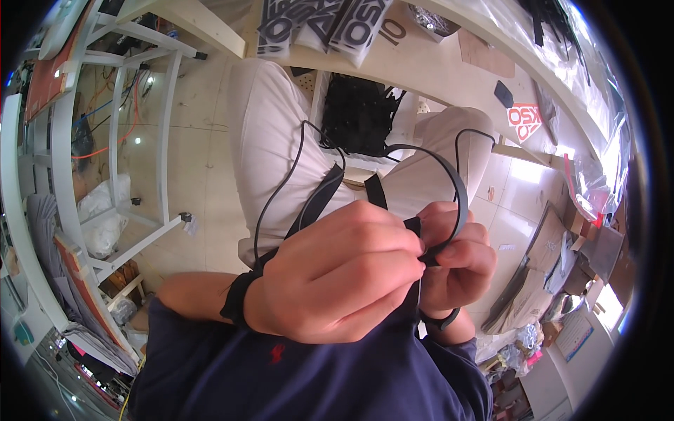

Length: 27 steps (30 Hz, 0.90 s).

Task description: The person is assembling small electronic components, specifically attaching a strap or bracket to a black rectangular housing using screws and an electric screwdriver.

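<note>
While the right hand (pixel 460 266) pinches the black strap (pixel 461 203) between thumb and forefinger, the left hand's (pixel 344 274) bunched fingers close on it just beside, thumb hidden. The strap loops above the legs (pixel 267 151), with a black pile (pixel 358 116) beyond. Fitting or threading seems in hand; the next move likely calls for steady pinches.

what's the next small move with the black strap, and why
Probably hold the left grip steady and gently draw the black strap along with the right grip: the two grips pinch black material close together, while the strap bows up in a loose loop, so there seems to be slack to take up.
</note>
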{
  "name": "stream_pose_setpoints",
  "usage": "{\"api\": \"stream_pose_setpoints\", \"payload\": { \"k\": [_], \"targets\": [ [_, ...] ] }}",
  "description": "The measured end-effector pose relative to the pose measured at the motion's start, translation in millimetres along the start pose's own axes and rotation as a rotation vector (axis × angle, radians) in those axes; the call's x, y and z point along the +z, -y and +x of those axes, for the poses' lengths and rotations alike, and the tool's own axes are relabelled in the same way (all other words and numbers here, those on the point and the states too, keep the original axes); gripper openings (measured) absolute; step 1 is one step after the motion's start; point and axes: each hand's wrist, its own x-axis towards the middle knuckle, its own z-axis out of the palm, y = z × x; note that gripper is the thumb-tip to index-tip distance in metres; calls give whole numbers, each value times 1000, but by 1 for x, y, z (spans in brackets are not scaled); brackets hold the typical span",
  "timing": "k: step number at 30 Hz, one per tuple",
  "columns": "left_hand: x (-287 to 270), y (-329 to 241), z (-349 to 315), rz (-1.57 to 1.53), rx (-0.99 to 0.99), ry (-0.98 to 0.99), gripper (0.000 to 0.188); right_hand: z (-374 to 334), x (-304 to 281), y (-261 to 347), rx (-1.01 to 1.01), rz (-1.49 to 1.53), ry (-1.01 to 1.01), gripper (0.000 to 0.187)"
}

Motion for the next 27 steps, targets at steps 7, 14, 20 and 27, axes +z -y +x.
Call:
{"api": "stream_pose_setpoints", "payload": {
  "k": [7,14,20,27],
  "targets": [
    [-4,2,-1,168,153,63,30,3,-1,2,28,-45,20,23],
    [-13,1,2,104,71,176,32,12,2,2,37,-150,24,34],
    [-8,-2,-5,10,-152,170,37,9,1,5,99,-164,54,30],
    [-12,-1,-6,-85,-470,133,26,4,1,3,520,289,-88,24]
  ]
}}
